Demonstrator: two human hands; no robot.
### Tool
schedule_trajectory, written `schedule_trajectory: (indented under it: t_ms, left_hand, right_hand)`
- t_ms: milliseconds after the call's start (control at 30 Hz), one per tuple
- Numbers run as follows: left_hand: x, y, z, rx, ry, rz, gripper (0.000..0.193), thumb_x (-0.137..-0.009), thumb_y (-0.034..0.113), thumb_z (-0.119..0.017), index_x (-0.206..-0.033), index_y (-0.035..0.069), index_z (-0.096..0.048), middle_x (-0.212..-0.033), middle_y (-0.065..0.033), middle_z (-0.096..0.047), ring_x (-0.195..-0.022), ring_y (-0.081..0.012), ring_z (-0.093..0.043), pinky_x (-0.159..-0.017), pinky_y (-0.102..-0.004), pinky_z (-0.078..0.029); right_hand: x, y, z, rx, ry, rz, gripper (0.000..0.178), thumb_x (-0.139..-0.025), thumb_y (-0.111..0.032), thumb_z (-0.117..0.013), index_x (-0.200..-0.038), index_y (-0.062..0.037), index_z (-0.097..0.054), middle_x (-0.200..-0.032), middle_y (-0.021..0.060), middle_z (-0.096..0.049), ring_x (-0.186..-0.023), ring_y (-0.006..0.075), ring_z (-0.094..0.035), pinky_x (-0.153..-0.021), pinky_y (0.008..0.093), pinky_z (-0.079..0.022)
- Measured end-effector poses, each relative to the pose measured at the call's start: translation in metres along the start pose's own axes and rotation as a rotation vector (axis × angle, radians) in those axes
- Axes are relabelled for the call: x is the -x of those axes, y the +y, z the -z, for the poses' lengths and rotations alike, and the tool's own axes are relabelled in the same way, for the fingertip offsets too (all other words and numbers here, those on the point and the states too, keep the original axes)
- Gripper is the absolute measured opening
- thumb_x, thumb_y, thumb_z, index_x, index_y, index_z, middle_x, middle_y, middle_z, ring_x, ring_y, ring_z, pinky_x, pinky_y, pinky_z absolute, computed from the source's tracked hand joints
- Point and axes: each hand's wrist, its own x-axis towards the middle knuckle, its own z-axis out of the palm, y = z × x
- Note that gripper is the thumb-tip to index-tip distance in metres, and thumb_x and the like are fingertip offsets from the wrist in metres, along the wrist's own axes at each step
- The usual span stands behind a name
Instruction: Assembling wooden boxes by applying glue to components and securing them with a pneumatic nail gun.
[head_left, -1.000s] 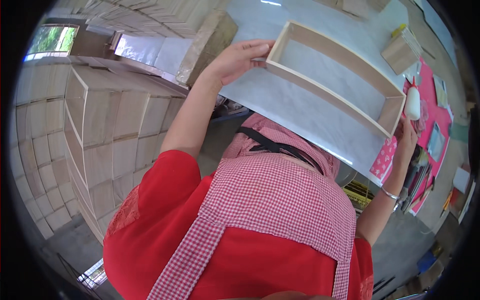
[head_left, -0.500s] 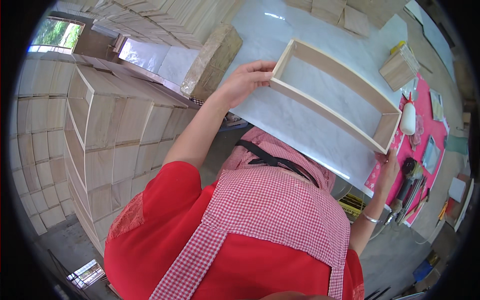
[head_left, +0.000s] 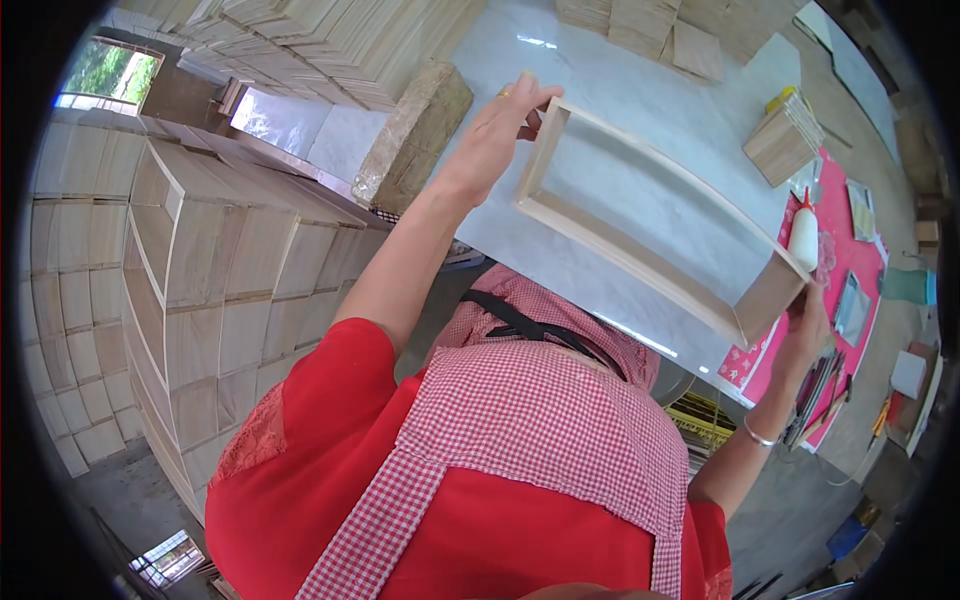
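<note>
A long rectangular wooden frame [head_left: 640, 258] of thin pale boards is tilted above the marble-patterned tabletop [head_left: 590, 290], which shows through its middle. At its left end, my left hand [head_left: 497, 135] grips the far corner, fingers bent round the board. My right hand [head_left: 808, 325] holds the right end by its outer corner, the fingers partly hidden behind the wood. Just beyond that end lies a white glue bottle [head_left: 803, 238] with a red nozzle, on a pink patterned sheet [head_left: 832, 190].
Stacks of wooden boxes [head_left: 230, 250] fill the left side. A worn block [head_left: 412, 135] sits at the table's left edge. Small boards [head_left: 783, 142] stand bundled at the far right, more wooden pieces [head_left: 645, 35] at the back. Thin tools [head_left: 820, 395] lie right of my wrist.
The frame has tilted, its far side lifted and its near side turned down. My left hand has shifted from the near corner to the far one; my right hand has moved slightly right.
</note>
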Motion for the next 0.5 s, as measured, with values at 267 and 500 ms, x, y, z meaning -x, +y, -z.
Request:
schedule_trajectory:
  t_ms: [267,500]
  left_hand:
    - [-0.030,-0.045,-0.008,0.244,-0.009,0.268,0.051,-0.105,0.040,-0.038,-0.130,0.002,-0.060,-0.117,-0.0056,-0.063,-0.107,-0.0166,-0.055,-0.098,-0.0326,-0.043]
    - [-0.038,-0.033,-0.012,0.355,0.031,0.303,0.045,-0.103,0.035,-0.046,-0.124,-0.001,-0.062,-0.113,-0.0067,-0.064,-0.103,-0.0167,-0.056,-0.096,-0.0328,-0.044]
  right_hand:
    - [-0.036,0.027,-0.011,0.115,0.055,-0.089,0.040,-0.103,-0.034,-0.049,-0.091,-0.0005,-0.067,-0.078,-0.0032,-0.058,-0.067,0.0056,-0.048,-0.059,0.0245,-0.038]
    - [-0.043,0.015,-0.034,-0.054,0.047,-0.183,0.044,-0.102,-0.036,-0.049,-0.082,-0.0003,-0.066,-0.071,-0.0008,-0.059,-0.062,0.0072,-0.053,-0.057,0.0240,-0.043]
